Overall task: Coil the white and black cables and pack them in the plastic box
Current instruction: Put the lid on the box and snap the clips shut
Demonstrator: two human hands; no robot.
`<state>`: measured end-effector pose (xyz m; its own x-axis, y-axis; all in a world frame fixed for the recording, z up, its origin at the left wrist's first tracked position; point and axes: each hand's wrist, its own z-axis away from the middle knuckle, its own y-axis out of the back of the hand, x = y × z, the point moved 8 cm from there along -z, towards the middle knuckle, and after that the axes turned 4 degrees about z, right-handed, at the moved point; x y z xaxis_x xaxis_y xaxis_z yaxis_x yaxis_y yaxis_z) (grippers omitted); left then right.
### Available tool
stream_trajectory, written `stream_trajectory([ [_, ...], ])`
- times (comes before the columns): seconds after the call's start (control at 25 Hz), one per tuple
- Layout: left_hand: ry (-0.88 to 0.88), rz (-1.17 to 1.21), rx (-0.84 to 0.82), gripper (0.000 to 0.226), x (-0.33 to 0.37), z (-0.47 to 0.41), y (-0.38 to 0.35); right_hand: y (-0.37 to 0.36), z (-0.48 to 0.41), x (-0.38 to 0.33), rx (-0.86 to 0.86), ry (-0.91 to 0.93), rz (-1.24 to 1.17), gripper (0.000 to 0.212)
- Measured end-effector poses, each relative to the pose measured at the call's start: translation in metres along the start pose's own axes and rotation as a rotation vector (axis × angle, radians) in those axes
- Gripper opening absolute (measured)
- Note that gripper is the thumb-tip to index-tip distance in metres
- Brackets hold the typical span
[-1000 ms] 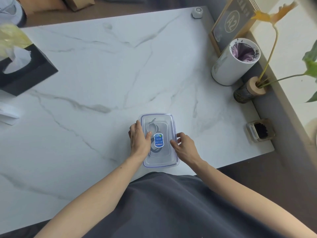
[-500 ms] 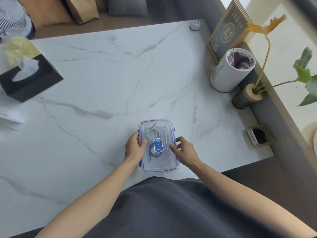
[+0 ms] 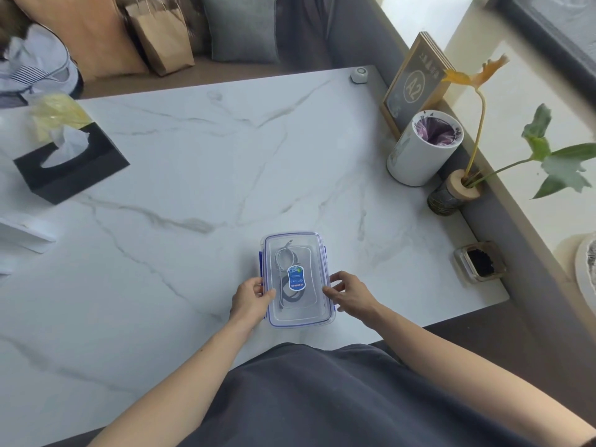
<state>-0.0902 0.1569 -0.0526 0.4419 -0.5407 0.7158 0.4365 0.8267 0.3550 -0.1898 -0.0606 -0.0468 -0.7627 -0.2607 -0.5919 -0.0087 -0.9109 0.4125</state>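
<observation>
Left hand [image 3: 250, 300]: fingers curled, thumb pressed on the box's left edge.
Right hand [image 3: 350, 293]: fingers loosely bent, tips touching the right edge.
Plastic box [image 3: 296, 317]: clear, rectangular, rounded corners, blue-trimmed lid on, near the table's front edge.
White cable [image 3: 283, 254]: coiled inside, far end.
Black cable [image 3: 290, 298]: coiled inside, near end.
Table [image 3: 193, 175]: smooth white marble, grey veins.

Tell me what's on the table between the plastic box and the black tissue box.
Nothing: in the head view, only bare marble table lies between the plastic box and the black tissue box.
</observation>
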Motion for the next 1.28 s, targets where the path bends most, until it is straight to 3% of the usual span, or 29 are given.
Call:
stream_trajectory([
  [0.56, 0.035, 0.007, 0.012, 0.035, -0.007, 0.002, 0.001, -0.003, 0.003, 0.002, 0.048, -0.005, 0.119, 0.032],
  [0.72, 0.069, 0.055, -0.038, 0.039, -0.012, -0.001, 0.001, 0.0, 0.006, 0.005, 0.056, 0.002, 0.099, 0.049],
  [0.92, 0.018, -0.086, 0.001, 0.066, -0.007, 0.0, 0.004, -0.004, -0.002, 0.016, 0.037, -0.079, -0.096, 0.085],
  [1.04, 0.074, -0.028, -0.078, 0.084, -0.012, -0.003, -0.001, -0.009, -0.004, 0.013, -0.04, -0.091, -0.198, 0.083],
  [1.28, 0.148, 0.138, -0.168, 0.087, -0.019, -0.008, -0.008, -0.012, -0.008, 0.018, -0.067, -0.138, -0.335, 0.08],
])
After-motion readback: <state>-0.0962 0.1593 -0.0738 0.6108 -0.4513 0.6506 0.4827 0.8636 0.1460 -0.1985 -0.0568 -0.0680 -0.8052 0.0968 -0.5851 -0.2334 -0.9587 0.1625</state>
